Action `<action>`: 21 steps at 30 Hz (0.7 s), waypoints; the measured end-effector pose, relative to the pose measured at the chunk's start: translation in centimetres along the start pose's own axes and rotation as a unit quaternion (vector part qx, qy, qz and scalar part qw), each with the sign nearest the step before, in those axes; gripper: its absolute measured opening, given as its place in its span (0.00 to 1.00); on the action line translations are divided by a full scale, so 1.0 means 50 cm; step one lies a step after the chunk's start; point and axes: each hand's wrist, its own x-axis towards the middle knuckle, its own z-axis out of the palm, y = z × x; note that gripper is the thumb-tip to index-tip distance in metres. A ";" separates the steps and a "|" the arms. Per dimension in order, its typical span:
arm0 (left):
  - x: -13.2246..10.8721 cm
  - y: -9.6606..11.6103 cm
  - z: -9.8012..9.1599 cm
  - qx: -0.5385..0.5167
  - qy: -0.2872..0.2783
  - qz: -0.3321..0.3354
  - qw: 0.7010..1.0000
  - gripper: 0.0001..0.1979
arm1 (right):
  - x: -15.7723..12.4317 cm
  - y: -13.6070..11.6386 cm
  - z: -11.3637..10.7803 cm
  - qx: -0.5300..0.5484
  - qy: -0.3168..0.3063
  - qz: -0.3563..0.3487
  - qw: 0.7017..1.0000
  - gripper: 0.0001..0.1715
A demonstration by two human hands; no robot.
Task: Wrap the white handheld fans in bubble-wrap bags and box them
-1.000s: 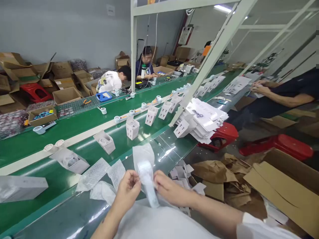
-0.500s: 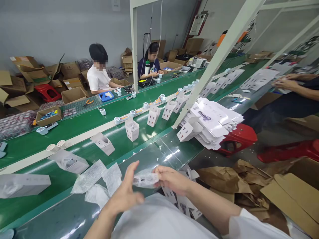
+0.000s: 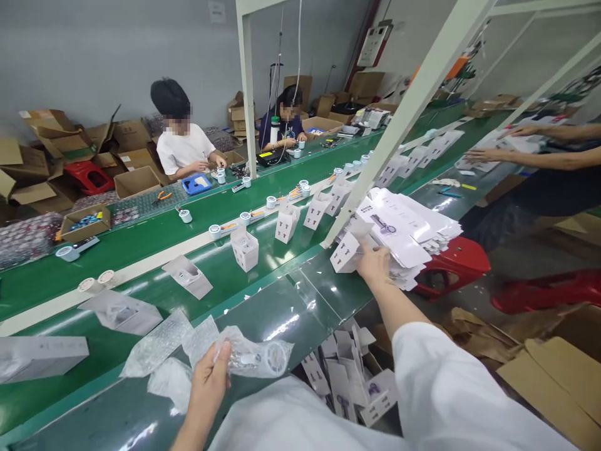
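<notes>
My left hand [image 3: 209,382] grips a clear bubble-wrap bag [image 3: 256,358] with a small white device inside, held low over the near edge of the green bench [image 3: 263,313]. My right hand [image 3: 374,263] is stretched far forward and rests on a stack of flat white printed cartons [image 3: 404,228], right beside a folded white box [image 3: 345,254]. Its fingers are mostly hidden by the back of the hand. Loose bubble-wrap bags [image 3: 157,344] lie on the bench left of my left hand.
Open white boxes [image 3: 244,248] and small white round devices [image 3: 215,230] line the green conveyor [image 3: 141,238]. A slanted white frame post [image 3: 399,119] crosses the middle. Two people sit across the belt, another person's arms [image 3: 521,156] reach in at right. Red stools and brown cardboard lie on the floor.
My right hand let go of the bagged device and reached forward to the carton stack. My left hand closed on the bag and now holds it alone.
</notes>
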 end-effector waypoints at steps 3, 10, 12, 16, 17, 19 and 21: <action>0.000 -0.018 -0.029 -0.021 0.028 -0.027 0.999 0.27 | 0.011 -0.002 0.025 -0.071 -0.005 -0.016 0.997 0.30; 0.004 -0.037 -0.139 -0.168 0.218 -0.038 0.961 0.20 | -0.085 -0.075 0.017 -0.182 -0.062 -0.110 0.975 0.23; 0.010 -0.032 -0.170 -0.259 0.283 -0.044 0.922 0.18 | -0.169 -0.118 0.029 -0.177 -0.081 -0.174 0.965 0.24; 0.017 -0.016 -0.197 -0.366 0.323 -0.044 0.872 0.17 | -0.367 -0.211 0.101 -0.125 -0.157 -0.323 0.925 0.21; 0.016 -0.012 -0.196 -0.378 0.318 -0.043 0.868 0.17 | -0.411 -0.230 0.122 -0.114 -0.178 -0.354 0.911 0.21; 0.013 -0.009 -0.189 -0.390 0.304 -0.045 0.868 0.17 | -0.481 -0.260 0.152 -0.103 -0.219 -0.407 0.881 0.19; 0.007 -0.009 -0.182 -0.390 0.292 -0.048 0.872 0.18 | -0.524 -0.274 0.153 -0.102 -0.258 -0.437 0.856 0.17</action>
